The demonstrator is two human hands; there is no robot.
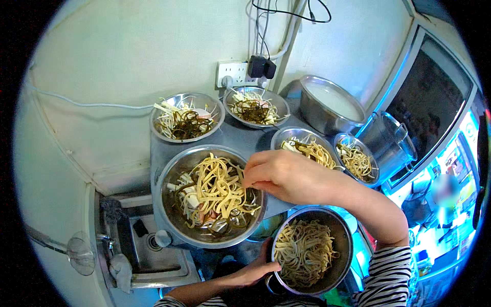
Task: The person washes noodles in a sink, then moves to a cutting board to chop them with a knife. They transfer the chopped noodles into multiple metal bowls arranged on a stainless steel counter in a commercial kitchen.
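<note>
My left hand [257,269] grips the rim and side of a metal pot [348,255], held in front of my body. The pot contains a heap of pale noodle-like strips [303,251]. Above the pot, my right hand [285,176] reaches left with curled fingers beside the right rim of a large steel bowl [165,215]. Whether anything is between those fingertips is hidden. Yellowish flat strips, probably tofu skin, [216,184] lie in the large bowl over shredded white vegetables and dark seaweed-like strands. Behind my right hand, a steel bowl [277,135] of similar strips is partly covered.
Along the wall stand a left steel bowl [221,117] and a middle one [285,119] with mixed shreds. Farther right are a deep pan [314,115] of whitish liquid, a small bowl [375,178] and a tall pot [387,144]. A sink [153,264] lies at lower left.
</note>
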